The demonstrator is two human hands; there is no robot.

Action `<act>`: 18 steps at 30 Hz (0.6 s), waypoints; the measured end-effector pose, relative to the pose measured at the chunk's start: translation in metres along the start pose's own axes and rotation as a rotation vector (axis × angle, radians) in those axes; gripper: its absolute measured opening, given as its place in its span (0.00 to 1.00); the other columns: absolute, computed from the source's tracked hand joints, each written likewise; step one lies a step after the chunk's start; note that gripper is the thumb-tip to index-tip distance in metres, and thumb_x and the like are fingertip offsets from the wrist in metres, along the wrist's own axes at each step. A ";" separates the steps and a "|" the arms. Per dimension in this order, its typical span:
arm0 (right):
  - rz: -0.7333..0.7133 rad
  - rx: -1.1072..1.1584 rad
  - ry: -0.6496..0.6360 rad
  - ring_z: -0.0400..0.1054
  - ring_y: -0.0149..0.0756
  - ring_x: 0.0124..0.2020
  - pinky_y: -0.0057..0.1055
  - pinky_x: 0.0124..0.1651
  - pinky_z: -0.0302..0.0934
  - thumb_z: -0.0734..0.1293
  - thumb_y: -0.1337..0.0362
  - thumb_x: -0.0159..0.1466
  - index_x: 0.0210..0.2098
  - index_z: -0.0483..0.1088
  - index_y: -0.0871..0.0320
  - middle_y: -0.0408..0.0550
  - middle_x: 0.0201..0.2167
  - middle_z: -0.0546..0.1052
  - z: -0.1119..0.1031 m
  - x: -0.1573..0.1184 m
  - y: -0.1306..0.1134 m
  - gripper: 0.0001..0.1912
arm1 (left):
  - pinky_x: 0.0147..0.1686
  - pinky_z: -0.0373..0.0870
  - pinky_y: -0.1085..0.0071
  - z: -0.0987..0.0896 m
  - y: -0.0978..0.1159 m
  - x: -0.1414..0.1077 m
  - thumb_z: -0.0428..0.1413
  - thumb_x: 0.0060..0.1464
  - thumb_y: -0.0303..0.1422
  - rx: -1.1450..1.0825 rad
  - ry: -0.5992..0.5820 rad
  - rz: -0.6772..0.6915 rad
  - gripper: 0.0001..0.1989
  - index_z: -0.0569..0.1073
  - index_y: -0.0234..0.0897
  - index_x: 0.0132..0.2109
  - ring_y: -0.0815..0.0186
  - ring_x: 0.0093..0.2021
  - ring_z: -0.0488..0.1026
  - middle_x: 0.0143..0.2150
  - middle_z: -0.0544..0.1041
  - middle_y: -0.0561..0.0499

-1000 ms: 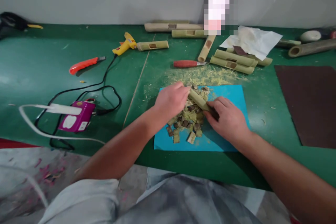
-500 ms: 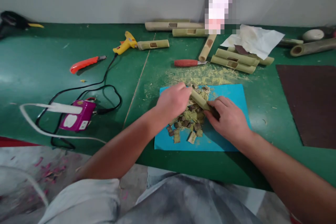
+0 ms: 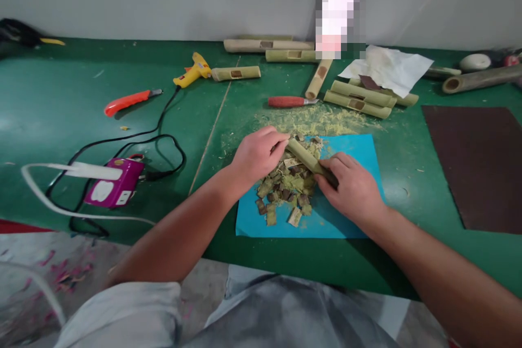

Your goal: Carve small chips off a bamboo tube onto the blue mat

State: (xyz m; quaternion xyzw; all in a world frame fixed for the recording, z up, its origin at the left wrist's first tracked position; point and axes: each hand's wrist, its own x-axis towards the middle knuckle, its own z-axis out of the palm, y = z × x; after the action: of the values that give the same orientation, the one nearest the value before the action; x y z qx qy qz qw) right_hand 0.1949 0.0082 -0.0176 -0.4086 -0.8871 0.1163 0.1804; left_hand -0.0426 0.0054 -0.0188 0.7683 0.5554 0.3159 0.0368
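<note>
A green bamboo tube (image 3: 305, 155) slants above a heap of bamboo chips (image 3: 290, 184) on a blue sheet (image 3: 342, 228). My right hand (image 3: 351, 186) is wrapped round its lower right end, thumb underneath. At the upper left end, my left hand (image 3: 258, 156) is closed, with thumb and fingertips pinched together against the tube's tip. Whatever lies between those fingers is mostly hidden; a dark sliver shows there. Beyond the sheet lies a red-handled knife (image 3: 287, 101) among pale shavings (image 3: 326, 118).
Several notched bamboo tubes (image 3: 359, 104) lie at the back, some beside a crumpled white paper (image 3: 391, 68). Leftward are a yellow glue gun (image 3: 193, 70), an orange utility knife (image 3: 128, 103) and a purple power adapter (image 3: 114, 182) with cables. A dark brown sheet (image 3: 481, 168) lies right.
My left hand has turned and shifted slightly left, so its thumb shows against the fingers. My right hand keeps its grip on the tube. The whole view has shifted a little.
</note>
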 end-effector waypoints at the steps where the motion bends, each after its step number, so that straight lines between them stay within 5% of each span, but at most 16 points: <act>1: -0.001 0.001 0.002 0.67 0.44 0.40 0.38 0.39 0.61 0.62 0.60 0.66 0.42 0.71 0.59 0.53 0.36 0.73 0.000 0.000 0.000 0.11 | 0.37 0.71 0.73 -0.001 0.000 0.000 0.51 0.63 0.31 -0.017 0.006 -0.001 0.11 0.78 0.34 0.44 0.67 0.36 0.75 0.36 0.78 0.47; 18: 0.011 -0.031 -0.003 0.68 0.43 0.40 0.36 0.39 0.60 0.62 0.59 0.65 0.41 0.73 0.60 0.53 0.36 0.73 -0.002 -0.003 0.002 0.12 | 0.39 0.71 0.74 -0.004 -0.002 -0.002 0.55 0.60 0.31 -0.132 0.160 -0.066 0.09 0.80 0.34 0.40 0.68 0.35 0.77 0.35 0.81 0.48</act>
State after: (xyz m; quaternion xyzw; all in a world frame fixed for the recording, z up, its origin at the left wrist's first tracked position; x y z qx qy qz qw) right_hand 0.1984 0.0075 -0.0171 -0.4159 -0.8868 0.1042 0.1722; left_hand -0.0470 0.0032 -0.0180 0.7178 0.5596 0.4109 0.0530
